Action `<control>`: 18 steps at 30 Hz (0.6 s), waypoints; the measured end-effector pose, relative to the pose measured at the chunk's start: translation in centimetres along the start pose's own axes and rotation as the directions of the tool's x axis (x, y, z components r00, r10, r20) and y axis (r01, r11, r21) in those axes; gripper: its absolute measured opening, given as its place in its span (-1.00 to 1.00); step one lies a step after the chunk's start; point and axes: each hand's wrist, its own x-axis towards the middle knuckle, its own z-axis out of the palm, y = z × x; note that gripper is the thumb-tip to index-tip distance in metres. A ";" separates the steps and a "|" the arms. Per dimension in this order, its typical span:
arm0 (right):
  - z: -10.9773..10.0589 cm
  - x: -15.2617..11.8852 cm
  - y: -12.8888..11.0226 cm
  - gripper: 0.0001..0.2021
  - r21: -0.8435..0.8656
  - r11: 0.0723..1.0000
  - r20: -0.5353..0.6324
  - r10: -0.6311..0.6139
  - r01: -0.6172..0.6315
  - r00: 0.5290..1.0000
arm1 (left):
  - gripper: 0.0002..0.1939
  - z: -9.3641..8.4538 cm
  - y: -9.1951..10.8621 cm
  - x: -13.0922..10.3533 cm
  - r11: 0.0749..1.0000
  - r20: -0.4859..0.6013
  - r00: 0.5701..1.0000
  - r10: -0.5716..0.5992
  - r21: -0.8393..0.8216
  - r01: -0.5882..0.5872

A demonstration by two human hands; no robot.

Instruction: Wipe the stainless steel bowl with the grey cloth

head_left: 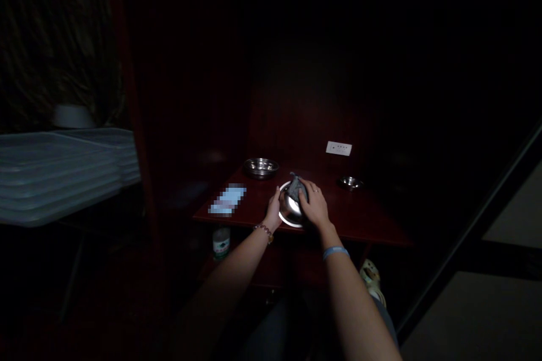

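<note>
A shiny metal bowl (291, 211) is tilted above the front of the dark red desk. My left hand (273, 210) grips its left rim, thumb up along the edge. My right hand (314, 203) is closed around a grey cloth (297, 187) and presses it on the bowl's upper right side. Part of the bowl is hidden behind the cloth and right hand. Two other metal pieces lie farther back: a wide stack of bowls or dishes (261, 167) on the left and a small dish (350, 183) on the right.
On the desk (254, 200), a blurred-out phone-like rectangle (228, 199) lies at left. A bottle (221, 243) stands on a lower shelf. A white socket plate (339, 148) is on the back wall. Stacked clear plastic trays (63, 175) stand left, beyond a dark red partition (139, 152).
</note>
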 end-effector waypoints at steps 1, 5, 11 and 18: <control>-0.2 0.0 0.1 -0.53 0.026 0.999 0.007 -0.019 0.019 1.000 | -0.63 0.2 0.1 -0.1 1.000 -0.019 1.000 0.002 0.002 -0.002; -0.6 -0.1 0.2 -0.51 0.098 0.994 0.007 -0.045 0.044 0.999 | -0.59 0.8 0.6 -0.5 0.999 -0.040 0.999 -0.026 -0.031 0.024; -0.2 -0.1 0.6 -0.45 0.120 0.992 0.033 -0.045 0.040 0.998 | -0.48 0.6 1.0 -0.4 0.997 -0.050 0.998 -0.036 -0.076 0.032; 1.4 -0.4 1.3 -0.37 0.078 0.996 0.084 -0.051 0.045 0.995 | -0.45 0.4 1.3 -0.2 0.989 -0.109 0.994 0.001 -0.150 -0.017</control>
